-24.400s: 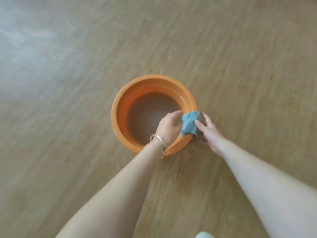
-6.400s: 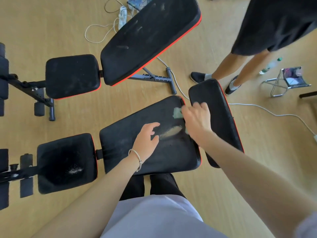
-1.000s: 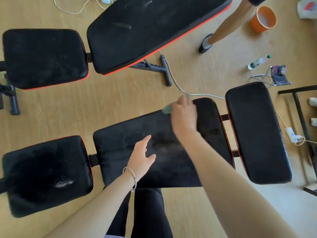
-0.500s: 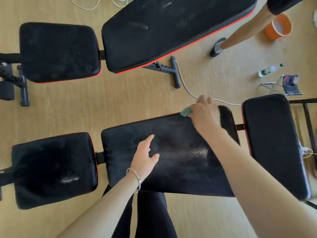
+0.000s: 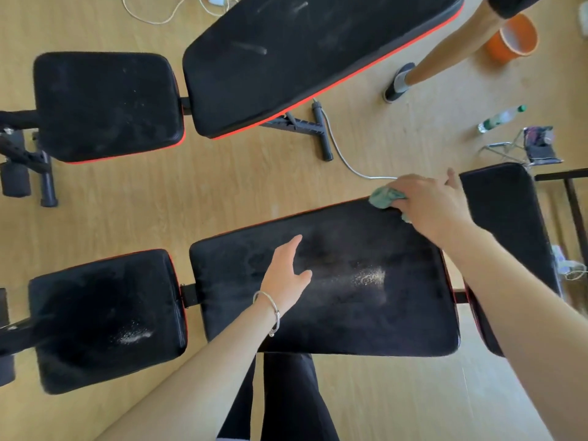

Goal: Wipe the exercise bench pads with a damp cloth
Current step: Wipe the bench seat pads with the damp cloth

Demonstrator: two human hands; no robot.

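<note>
While white specks (image 5: 369, 278) show, wiping looks partway done.
Right hand (image 5: 429, 208) clutches the cloth (image 5: 383, 197) at the middle pad's (image 5: 334, 326) far edge; left hand (image 5: 286, 278) lies flat on it, fingers straight; seat pad (image 5: 95, 307) seemingly unwiped.

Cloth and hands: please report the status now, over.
Right hand grips cloth at far edge of pad. Left hand open, on pad. Dust patch beside left hand, not yet wiped.

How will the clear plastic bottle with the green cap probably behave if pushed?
The clear plastic bottle lies sideways on the smooth wooden floor, so it would probably roll. Being slim, it is likely light; its fill is unclear.
</note>
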